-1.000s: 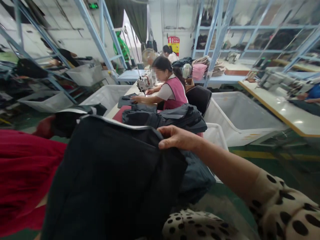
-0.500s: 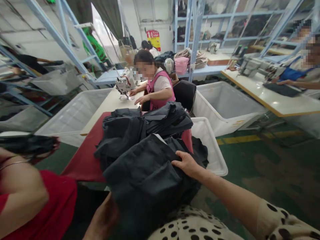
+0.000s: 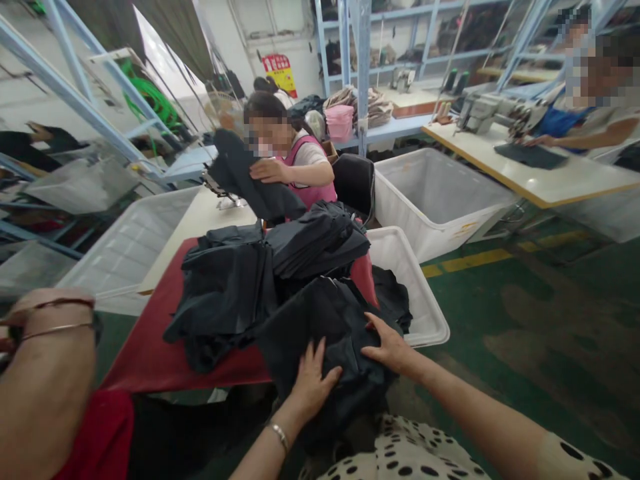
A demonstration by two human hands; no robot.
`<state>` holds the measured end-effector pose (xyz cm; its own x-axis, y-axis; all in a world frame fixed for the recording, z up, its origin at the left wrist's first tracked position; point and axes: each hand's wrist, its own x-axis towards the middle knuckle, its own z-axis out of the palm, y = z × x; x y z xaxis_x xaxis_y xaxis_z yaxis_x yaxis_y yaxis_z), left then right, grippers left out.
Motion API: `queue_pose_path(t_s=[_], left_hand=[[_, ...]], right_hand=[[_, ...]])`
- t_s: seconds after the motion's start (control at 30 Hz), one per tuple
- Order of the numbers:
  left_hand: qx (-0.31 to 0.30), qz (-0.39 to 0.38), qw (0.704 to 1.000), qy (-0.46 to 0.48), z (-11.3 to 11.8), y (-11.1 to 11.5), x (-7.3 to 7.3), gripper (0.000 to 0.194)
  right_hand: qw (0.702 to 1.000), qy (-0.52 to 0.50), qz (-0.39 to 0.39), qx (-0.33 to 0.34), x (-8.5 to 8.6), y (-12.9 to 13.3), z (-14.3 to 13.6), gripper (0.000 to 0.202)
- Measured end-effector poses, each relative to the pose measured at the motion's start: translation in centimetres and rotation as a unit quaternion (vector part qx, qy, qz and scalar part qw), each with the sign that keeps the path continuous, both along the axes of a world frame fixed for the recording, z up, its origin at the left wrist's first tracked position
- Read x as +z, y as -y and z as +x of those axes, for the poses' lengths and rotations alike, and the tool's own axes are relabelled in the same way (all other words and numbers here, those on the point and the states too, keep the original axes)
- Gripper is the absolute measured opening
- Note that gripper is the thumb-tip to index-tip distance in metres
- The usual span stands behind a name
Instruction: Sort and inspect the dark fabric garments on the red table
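Note:
Dark grey fabric pieces [image 3: 325, 320] lie in a loose stack at the near right edge of a red cloth-covered table, draping over its front. On top of them rests my left hand [image 3: 314, 383], palm down with fingers spread. My right hand [image 3: 393, 347] touches the right side of the same stack, thumb and fingers apart. Just beyond, two larger piles of dark fabric, a left pile [image 3: 225, 287] and a right pile [image 3: 320, 237], cover much of the red cloth [image 3: 145, 353]. What lies beneath the draped pieces is hidden.
A co-worker in a pink vest [image 3: 310, 160] sits opposite at a sewing machine, lifting a dark fabric piece [image 3: 245, 177]. Another person's arm [image 3: 45, 373] reaches in at left. White bins [image 3: 430, 307] stand to the right. A further worker sews at a table [image 3: 530, 167].
My left hand has come up from below the fabric's left edge onto its top. The near fabric now lies lower and flatter. The co-worker opposite has raised a dark piece.

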<state>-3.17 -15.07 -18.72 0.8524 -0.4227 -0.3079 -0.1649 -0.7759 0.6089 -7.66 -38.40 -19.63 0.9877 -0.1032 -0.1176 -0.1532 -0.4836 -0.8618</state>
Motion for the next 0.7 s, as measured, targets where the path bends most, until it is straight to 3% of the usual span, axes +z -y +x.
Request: queue_pose_path(t_s=[0.07,0.13,0.27,0.37,0.43,0.53,0.7], left_hand=[[-0.039,0.03,0.995,-0.089,0.7,1.6,-2.4,0.078],[-0.047,0.038,0.991,-0.12,1.2,2.2,-3.4,0.082],[0.012,0.031,0.996,-0.085,0.6,1.7,-1.9,0.08],[0.076,0.025,0.995,-0.063,-0.7,1.6,-0.4,0.081],[0.097,0.02,0.991,-0.088,-1.3,1.8,-0.5,0.085],[0.105,0.013,0.986,-0.132,-1.3,2.4,-1.5,0.09],[0.105,-0.005,0.98,-0.168,-0.8,2.2,-2.1,0.095]], right_hand=[[0.999,0.01,-0.04,0.001,-1.5,-0.5,0.1,0.066],[0.999,0.023,-0.05,0.0,-2.5,-0.8,0.1,0.058],[0.995,0.088,-0.011,-0.034,-3.0,1.7,-0.1,0.062],[0.995,0.027,-0.01,-0.091,-4.5,5.4,0.2,0.07],[0.992,-0.058,0.005,-0.11,-6.5,7.3,1.1,0.08],[0.984,-0.148,0.049,-0.088,-9.1,7.7,3.0,0.082],[0.983,-0.166,0.047,-0.067,-10.0,6.3,4.8,0.062]])
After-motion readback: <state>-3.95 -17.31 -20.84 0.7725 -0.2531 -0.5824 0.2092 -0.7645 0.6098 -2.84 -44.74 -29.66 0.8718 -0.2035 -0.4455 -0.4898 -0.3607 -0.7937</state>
